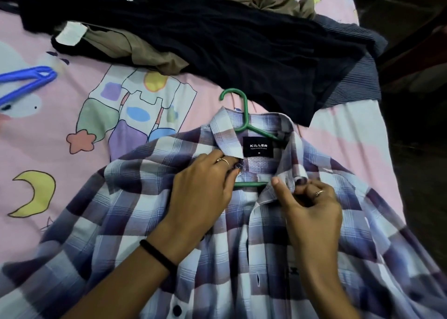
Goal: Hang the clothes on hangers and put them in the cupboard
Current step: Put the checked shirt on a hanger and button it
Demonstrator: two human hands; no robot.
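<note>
Bedsheet (72,192), shirt label (258,147) "KILLER"

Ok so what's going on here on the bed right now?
A person is getting a plaid shirt onto a green hanger, which already sits inside the collar. The left hand and right hand each pinch one side of the open placket near the top button. A black garment and an olive one lie piled further up the bed, with a blue hanger off to the left.
</note>
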